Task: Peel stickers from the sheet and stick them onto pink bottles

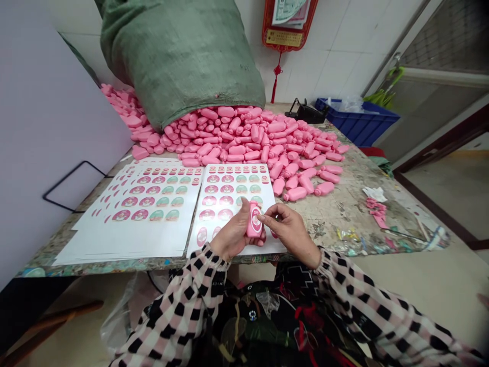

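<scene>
My left hand (232,234) is closed around a small pink plastic bottle (254,220), held upright over the near edge of the table. My right hand (288,228) pinches at the bottle's front, its fingertips on an oval sticker there. Under my hands lies a white sticker sheet (229,196) with rows of oval pink and green labels. More sticker sheets (148,204) lie spread to the left of it. A big heap of pink bottles (244,137) covers the far half of the table.
A green woven sack (179,56) lies on the heap at the back. A blue crate (361,122) stands at the far right corner beside a black device (305,111). Scraps and pink strips (376,206) litter the table's right edge. A white panel (46,127) stands at left.
</scene>
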The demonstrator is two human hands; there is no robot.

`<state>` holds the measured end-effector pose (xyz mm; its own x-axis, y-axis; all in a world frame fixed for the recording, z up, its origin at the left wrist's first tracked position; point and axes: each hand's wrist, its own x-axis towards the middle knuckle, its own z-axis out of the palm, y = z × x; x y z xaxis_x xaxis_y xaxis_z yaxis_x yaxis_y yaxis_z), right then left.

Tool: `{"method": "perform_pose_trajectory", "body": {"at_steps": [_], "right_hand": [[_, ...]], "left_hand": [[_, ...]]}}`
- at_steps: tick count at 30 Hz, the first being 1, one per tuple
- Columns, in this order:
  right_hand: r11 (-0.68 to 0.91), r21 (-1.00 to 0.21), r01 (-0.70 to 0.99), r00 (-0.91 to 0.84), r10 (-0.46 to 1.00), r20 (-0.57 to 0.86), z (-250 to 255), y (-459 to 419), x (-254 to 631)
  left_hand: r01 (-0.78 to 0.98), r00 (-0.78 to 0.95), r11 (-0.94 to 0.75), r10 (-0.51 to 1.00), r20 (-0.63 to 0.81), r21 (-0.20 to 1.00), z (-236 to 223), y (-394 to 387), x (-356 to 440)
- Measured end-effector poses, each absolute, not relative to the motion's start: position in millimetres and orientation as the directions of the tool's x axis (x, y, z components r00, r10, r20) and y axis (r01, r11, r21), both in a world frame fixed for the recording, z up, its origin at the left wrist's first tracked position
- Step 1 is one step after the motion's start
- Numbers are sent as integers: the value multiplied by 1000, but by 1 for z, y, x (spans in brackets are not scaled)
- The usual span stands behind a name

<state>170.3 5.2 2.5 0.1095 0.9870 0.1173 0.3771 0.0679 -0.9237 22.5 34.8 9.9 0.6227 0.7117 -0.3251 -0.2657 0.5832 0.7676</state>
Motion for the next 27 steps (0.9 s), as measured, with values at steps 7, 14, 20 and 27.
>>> {"method": "perform_pose_trajectory", "body": {"at_steps": [7,14,20,27], "right_hand": [[101,-872,479,-25,995,101,4,3,176],[102,-762,639,73,979,193,17,9,197],[137,-837,530,14,985,170,-1,11,171],[64,-338,939,-3,984,177,-5,45,246]], "left_hand": [[-125,648,493,697,-305,861,13,28,13],[-200,626,537,714,-314,820,16,22,12],[-149,563,500,752,-343,853,12,6,24],[93,169,515,835,-523,852,13,-36,-66]]}}
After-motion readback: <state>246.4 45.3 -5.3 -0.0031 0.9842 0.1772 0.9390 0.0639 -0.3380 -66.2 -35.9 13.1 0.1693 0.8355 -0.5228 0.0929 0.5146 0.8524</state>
